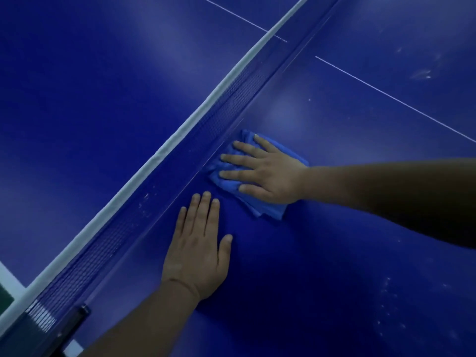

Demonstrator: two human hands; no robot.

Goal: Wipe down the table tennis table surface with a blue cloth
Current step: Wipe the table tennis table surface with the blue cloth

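- Head view, nearest the camera: the left hand (pixel 199 249) lies flat on the table surface (pixel 334 253) just on the near side of the net (pixel 159 166), fingers straight and close together, gripping nothing. It reads as a brace, taking the person's weight as they lean over the table.
- Just past the left fingertips, tight against the foot of the net, the right hand (pixel 268 172) is spread wide over the blue cloth (pixel 270 210), fingers splayed and pressing down flat, not curled round it. The wide spread likely keeps the folded cloth pinned evenly so it drags dirt along.
- The cloth is bunched in folds, one edge touching the strip where the net meets the table, a spot where dust would collect.
- On the right side of the net, away from the cloth, pale specks and smudges (pixel 391 305) show on the surface, so my guess is that this part awaits wiping.
- A thin white line (pixel 386 95) runs out from the net across the same half.
- A dark net clamp (pixel 77 320) holds the net's near end at the table edge.
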